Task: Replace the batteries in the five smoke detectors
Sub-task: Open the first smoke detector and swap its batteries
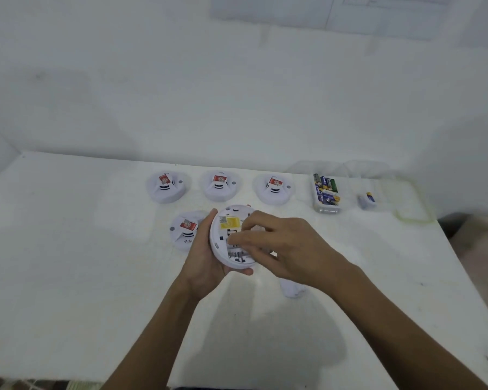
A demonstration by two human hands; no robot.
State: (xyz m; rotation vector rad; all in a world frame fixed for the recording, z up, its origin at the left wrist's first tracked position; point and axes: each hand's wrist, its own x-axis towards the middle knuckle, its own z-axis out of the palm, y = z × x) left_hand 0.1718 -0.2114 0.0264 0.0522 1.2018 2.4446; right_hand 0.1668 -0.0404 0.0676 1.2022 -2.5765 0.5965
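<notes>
left hand [206,256] grips detector [229,223], right fingers [254,223] touching

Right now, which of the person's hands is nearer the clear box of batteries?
Right. The right hand lies over the held detector, below-left of the box; the left hand grips the detector's left edge, farther away.
</notes>
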